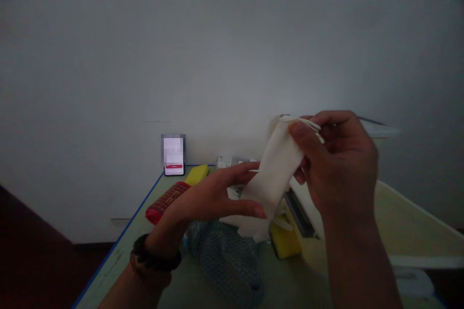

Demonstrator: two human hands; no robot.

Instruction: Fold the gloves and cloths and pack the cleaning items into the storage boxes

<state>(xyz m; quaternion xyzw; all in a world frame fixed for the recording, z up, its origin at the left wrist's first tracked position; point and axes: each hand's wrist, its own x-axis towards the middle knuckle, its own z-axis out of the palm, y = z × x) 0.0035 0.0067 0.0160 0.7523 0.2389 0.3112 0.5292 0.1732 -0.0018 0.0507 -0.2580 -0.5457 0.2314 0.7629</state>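
Note:
A white piece of cloth or paper (272, 174) hangs between my two hands above a pale green table (119, 260). My right hand (337, 164) pinches its top edge between thumb and fingers. My left hand (213, 195) has its fingers stretched out, with the thumb against the lower part of the white piece. Below my hands lies a blue-grey mesh bag (228, 260).
A red ridged object (166, 200) and a yellow sponge (197, 174) lie at the table's far left, next to a small upright phone (173, 154). Another yellow sponge (286, 241) and a dark bar (299, 212) sit under my right hand. A white wall stands behind.

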